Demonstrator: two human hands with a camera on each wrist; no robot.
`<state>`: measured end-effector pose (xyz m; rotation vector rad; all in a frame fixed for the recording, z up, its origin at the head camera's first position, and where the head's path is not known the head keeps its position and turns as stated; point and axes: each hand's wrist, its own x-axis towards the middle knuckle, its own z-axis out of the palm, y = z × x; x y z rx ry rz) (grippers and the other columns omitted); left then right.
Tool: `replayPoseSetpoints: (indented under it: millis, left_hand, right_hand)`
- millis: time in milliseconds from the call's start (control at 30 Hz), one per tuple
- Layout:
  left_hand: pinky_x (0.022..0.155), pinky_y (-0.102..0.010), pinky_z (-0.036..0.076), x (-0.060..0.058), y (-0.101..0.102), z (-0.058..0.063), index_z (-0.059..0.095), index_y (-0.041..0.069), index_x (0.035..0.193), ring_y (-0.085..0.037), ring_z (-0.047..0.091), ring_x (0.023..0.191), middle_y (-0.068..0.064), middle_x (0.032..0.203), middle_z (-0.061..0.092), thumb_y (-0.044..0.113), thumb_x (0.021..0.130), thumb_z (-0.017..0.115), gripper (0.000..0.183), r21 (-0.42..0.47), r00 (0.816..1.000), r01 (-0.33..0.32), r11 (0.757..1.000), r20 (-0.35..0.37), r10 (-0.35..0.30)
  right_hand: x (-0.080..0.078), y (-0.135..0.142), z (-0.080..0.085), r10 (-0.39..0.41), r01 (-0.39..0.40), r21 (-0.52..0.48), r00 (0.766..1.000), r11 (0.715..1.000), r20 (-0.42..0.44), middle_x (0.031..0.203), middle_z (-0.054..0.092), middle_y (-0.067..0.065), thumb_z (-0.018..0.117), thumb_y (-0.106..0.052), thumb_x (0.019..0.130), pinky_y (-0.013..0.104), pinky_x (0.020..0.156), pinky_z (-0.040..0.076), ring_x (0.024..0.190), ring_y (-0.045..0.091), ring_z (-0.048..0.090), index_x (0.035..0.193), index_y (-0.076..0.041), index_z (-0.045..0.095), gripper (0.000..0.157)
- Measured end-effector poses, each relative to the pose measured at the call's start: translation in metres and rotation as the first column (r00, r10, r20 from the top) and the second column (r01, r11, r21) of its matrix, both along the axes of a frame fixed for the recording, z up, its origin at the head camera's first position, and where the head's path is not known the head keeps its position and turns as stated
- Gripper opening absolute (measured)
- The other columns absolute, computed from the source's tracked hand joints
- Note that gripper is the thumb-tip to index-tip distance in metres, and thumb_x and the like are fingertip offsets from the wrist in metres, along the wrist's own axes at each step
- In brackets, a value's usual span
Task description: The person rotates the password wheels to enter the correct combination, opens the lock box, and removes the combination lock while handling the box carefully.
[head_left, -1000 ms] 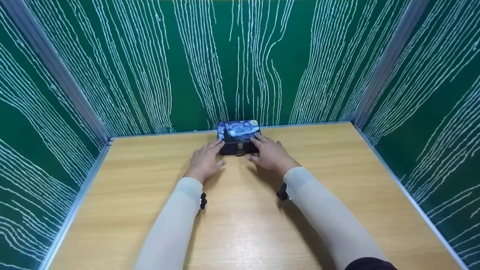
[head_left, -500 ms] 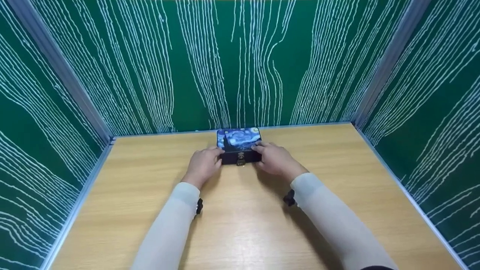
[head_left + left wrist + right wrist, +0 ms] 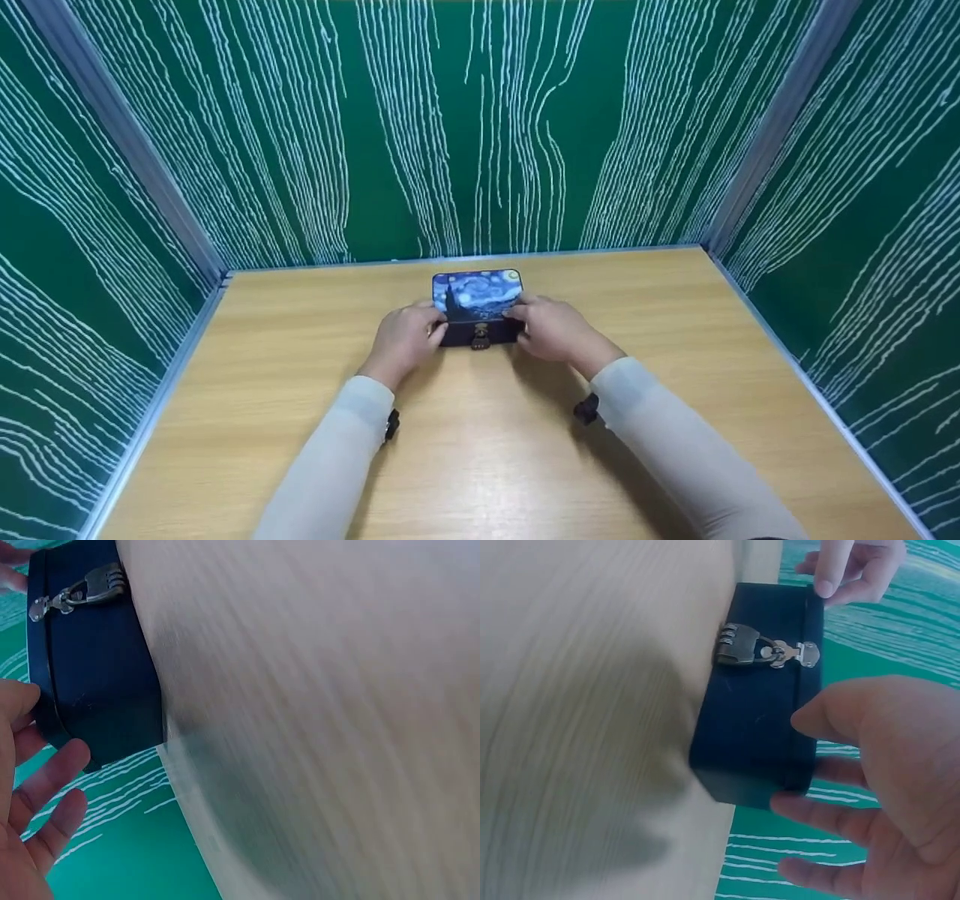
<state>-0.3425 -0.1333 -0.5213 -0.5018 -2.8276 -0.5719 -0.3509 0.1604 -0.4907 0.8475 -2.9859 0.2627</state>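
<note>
A small dark box (image 3: 477, 295) with a blue swirling night-sky painting on its lid stands on the table, front toward me. A combination padlock (image 3: 105, 583) hangs from the metal hasp (image 3: 784, 654) on its front; the lid is down. My left hand (image 3: 403, 339) holds the box's left end, thumb at the lid's front edge, fingers at the side. At the opposite end my right hand (image 3: 559, 330) grips in the same way, its thumb on the front near the lid seam in the right wrist view. The box's back is hidden.
The box rests on a light wooden table (image 3: 480, 450). Green walls (image 3: 285, 135) with wavy white lines enclose its back and both sides, joined by grey metal posts (image 3: 780, 120). A metal strip runs along the table's back edge.
The box has moved away from the back wall toward me, with both hands on it. My thumbs, earlier spread off the box, have come in against its front.
</note>
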Motion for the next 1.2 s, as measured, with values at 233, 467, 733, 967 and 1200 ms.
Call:
replayPoseSetpoints:
  millis: [233,467,733,967,1200]
  left_hand:
    - [0.103,-0.047,0.068,0.010,-0.005,-0.002,0.084,0.016,0.116,-0.023,0.078,0.102,-0.001,0.117,0.078,0.025,0.110,0.075,0.014,-0.040,0.998,0.032,0.999,-0.050,-0.034]
    - [0.088,-0.043,0.066,0.022,-0.001,-0.002,0.081,0.015,0.109,-0.020,0.061,0.085,0.001,0.100,0.067,0.023,0.110,0.074,0.011,-0.063,0.997,0.049,0.997,-0.063,-0.053]
    - [0.076,-0.041,0.054,0.032,0.003,-0.001,0.074,0.015,0.101,-0.022,0.056,0.078,0.001,0.096,0.058,0.022,0.107,0.074,0.009,-0.081,0.996,0.044,0.996,-0.072,-0.050]
    - [0.074,-0.040,0.053,0.036,0.005,0.003,0.074,0.013,0.100,-0.021,0.056,0.076,0.000,0.094,0.055,0.021,0.106,0.075,0.010,-0.115,0.995,0.070,0.991,-0.067,-0.078]
    - [0.077,-0.043,0.060,0.036,0.002,0.000,0.076,0.014,0.102,-0.021,0.057,0.076,0.000,0.099,0.061,0.022,0.106,0.077,0.008,-0.114,0.991,0.078,0.990,-0.099,-0.089]
  right_hand:
    - [0.011,-0.002,-0.001,0.002,-0.002,0.005,1.000,1.000,-0.002,0.129,0.069,0.012,0.080,-0.021,0.104,0.056,0.112,0.063,0.113,0.031,0.072,0.140,-0.011,0.078,0.038]
    - [0.019,0.002,0.004,0.021,-0.019,-0.032,0.999,0.999,0.044,0.137,0.069,0.014,0.079,-0.018,0.104,0.058,0.114,0.062,0.121,0.034,0.074,0.140,-0.012,0.078,0.036]
    - [0.025,0.005,0.010,0.055,-0.051,-0.055,0.996,0.997,0.072,0.131,0.068,0.011,0.078,-0.017,0.103,0.054,0.108,0.065,0.112,0.030,0.073,0.135,-0.012,0.080,0.032]
    - [0.025,0.005,0.010,0.043,-0.038,-0.056,0.995,0.998,0.087,0.130,0.069,0.010,0.078,-0.017,0.104,0.054,0.110,0.064,0.113,0.029,0.072,0.132,-0.014,0.081,0.028]
    - [0.026,0.006,0.010,0.060,-0.054,-0.079,0.995,0.995,0.084,0.135,0.071,0.011,0.079,-0.015,0.103,0.056,0.113,0.063,0.120,0.035,0.076,0.135,-0.013,0.082,0.033]
